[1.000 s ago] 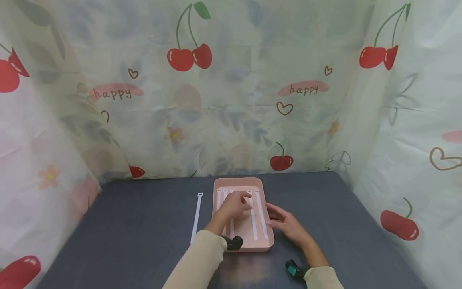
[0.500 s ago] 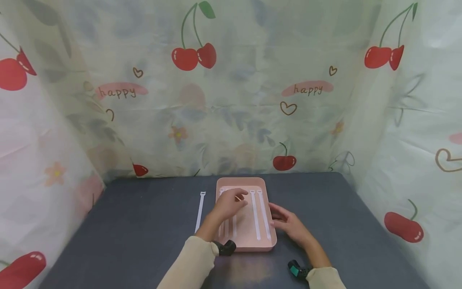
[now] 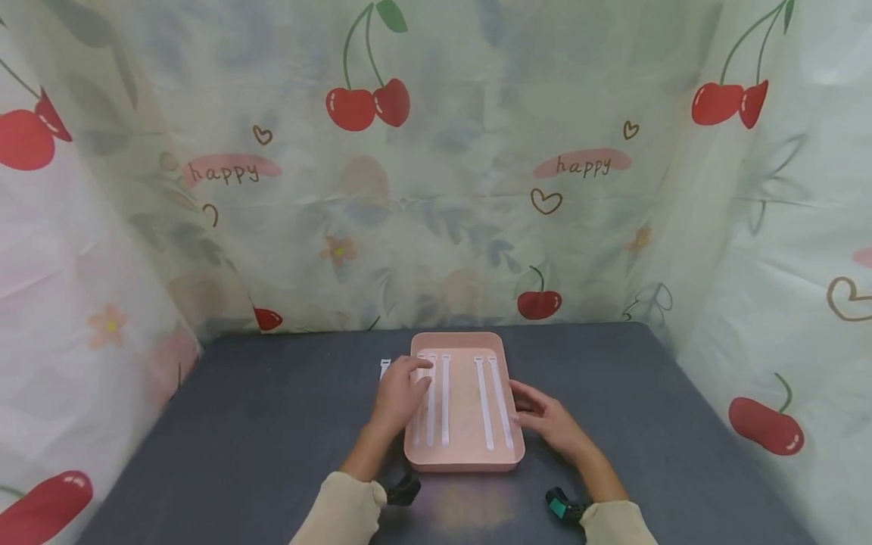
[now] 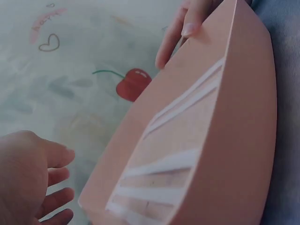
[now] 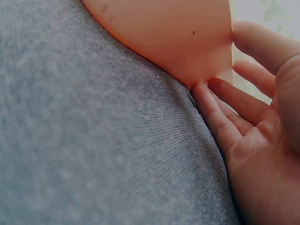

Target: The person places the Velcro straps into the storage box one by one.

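Note:
A pink rectangular tray (image 3: 466, 456) sits on the dark table with white cable ties laid lengthwise inside. Two cable ties (image 3: 484, 405) lie along its right side and three more (image 3: 446, 401) on its left. My left hand (image 3: 400, 390) hovers at the tray's left rim, fingers loosely bent and holding nothing; the left wrist view shows a gap between this hand (image 4: 28, 171) and the tray. Fingertips of my right hand (image 3: 553, 428) touch the tray's right wall, as the right wrist view confirms. Another cable tie (image 3: 385, 365) lies left of the tray, mostly hidden behind my left hand.
The dark grey cloth-covered table (image 3: 272, 424) spreads to both sides of the tray. A cherry-print curtain (image 3: 436, 166) closes off the back and both sides. Black wrist devices (image 3: 403, 490) sit at both wrists.
My left hand has drawn back leftward from over the tray's middle to its left rim, uncovering the left group of cable ties. The right hand stays at the tray's right side.

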Action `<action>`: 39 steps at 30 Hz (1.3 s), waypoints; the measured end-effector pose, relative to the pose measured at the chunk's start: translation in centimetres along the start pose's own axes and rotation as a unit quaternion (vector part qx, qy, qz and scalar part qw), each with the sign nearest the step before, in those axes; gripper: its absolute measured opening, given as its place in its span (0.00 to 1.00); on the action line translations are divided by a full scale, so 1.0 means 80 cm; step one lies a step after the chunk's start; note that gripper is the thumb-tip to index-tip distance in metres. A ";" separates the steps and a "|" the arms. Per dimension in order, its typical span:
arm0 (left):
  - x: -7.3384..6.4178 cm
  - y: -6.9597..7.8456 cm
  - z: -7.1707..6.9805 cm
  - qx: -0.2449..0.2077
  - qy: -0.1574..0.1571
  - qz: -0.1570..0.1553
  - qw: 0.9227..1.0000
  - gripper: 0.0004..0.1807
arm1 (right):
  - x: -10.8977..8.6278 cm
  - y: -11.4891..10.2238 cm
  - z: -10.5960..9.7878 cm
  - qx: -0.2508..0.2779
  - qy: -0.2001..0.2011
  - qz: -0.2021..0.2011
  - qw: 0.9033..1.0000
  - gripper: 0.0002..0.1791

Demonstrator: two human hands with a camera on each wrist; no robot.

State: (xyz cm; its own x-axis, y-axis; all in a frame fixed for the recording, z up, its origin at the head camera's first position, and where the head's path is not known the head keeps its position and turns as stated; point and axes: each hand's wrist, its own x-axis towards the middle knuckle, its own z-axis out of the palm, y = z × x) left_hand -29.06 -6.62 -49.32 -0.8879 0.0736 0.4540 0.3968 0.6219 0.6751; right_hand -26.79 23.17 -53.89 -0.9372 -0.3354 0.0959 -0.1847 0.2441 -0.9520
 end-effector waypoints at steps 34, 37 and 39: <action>-0.015 -0.073 -0.018 0.033 0.075 -0.218 0.973 0.16 | -0.001 -0.002 0.001 -0.006 -0.002 -0.009 1.000 0.36; -0.013 -0.074 -0.018 0.041 0.081 -0.228 0.969 0.16 | 0.000 0.000 0.001 -0.005 -0.001 -0.005 1.000 0.36; -0.012 -0.075 -0.019 0.045 0.089 -0.232 0.968 0.15 | 0.000 0.002 0.000 -0.003 0.000 -0.004 1.000 0.36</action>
State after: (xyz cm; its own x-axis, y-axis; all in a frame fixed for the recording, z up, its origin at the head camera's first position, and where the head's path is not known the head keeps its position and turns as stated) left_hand -30.25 -11.63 -52.94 -0.9085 -0.3602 0.2119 -0.0645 0.6218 0.7805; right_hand -26.85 23.17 -54.02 -0.9359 -0.3367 0.1037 -0.1942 0.2475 -0.9492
